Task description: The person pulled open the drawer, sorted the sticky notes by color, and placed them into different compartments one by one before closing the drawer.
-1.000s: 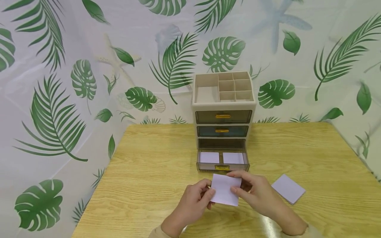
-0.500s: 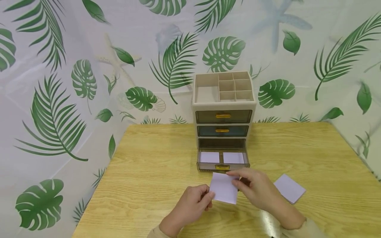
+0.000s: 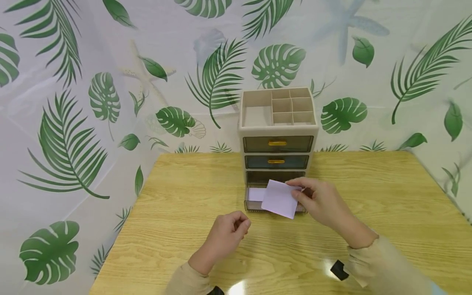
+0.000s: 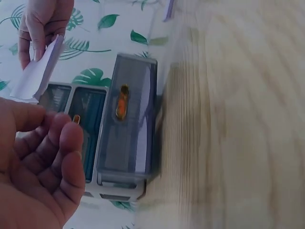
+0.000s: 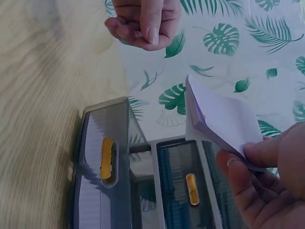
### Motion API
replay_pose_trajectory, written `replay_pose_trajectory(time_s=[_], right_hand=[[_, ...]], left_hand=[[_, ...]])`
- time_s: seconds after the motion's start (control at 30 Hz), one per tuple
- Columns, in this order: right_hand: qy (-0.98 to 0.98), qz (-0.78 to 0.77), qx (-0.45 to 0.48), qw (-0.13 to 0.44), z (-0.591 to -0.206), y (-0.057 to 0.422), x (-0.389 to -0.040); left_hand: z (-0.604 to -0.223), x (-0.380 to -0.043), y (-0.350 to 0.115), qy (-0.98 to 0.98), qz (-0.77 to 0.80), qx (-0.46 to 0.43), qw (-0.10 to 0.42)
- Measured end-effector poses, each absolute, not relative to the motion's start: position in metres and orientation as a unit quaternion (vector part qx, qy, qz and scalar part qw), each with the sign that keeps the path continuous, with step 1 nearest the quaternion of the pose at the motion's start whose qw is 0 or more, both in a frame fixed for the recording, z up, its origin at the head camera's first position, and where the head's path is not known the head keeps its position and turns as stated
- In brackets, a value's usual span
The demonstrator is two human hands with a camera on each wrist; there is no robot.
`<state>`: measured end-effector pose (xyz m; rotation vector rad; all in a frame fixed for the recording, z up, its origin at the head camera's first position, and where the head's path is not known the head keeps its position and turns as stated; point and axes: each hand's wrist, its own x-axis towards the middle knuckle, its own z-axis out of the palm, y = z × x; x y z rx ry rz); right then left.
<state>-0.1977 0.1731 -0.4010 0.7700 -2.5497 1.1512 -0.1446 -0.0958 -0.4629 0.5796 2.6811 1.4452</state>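
Note:
My right hand (image 3: 322, 200) pinches a small stack of pale purple paper squares (image 3: 278, 198) by its right side, thumb on top. The stack is tilted above the pulled-out bottom drawer (image 3: 254, 206) of a small organizer. Its layered edge shows in the right wrist view. In that drawer lies more pale purple paper (image 3: 255, 194) on the left; the drawer's right part is covered by the held stack. My left hand (image 3: 226, 235) hovers in front and to the left, its fingers loosely curled with nothing in them.
The cream organizer (image 3: 278, 130) stands at the back, with top compartments and two closed drawers above. In the left wrist view a pale purple paper edge (image 4: 169, 9) lies farther off. A leaf-print sheet (image 3: 206, 139) hangs behind the wooden table (image 3: 184, 196).
My left hand has let go of the paper stack and drawn back left. The right hand has carried it forward over the drawer. The stack on the table is now hidden behind my right forearm.

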Motion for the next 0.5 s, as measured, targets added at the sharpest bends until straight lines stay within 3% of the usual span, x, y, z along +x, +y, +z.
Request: replay_pose_trajectory(time_s=[0.2,0.33,0.5], right_hand=[[-0.889,0.366,0.241,0.131,-0.408,0.167,-0.229],[-0.9,0.342,0.238,0.127,-0.417,0.164,-0.247],[-0.903,0.35,0.244,0.047,-0.427,0.155,-0.263]], left_hand=[[-0.464,-0.17,-0.103,0.896,0.418,0.141,-0.048],[-0.473,-0.182,-0.102,0.904,0.406,0.124,-0.044],[-0.485,-0.191,-0.099,0.908,0.406,0.103,-0.021]])
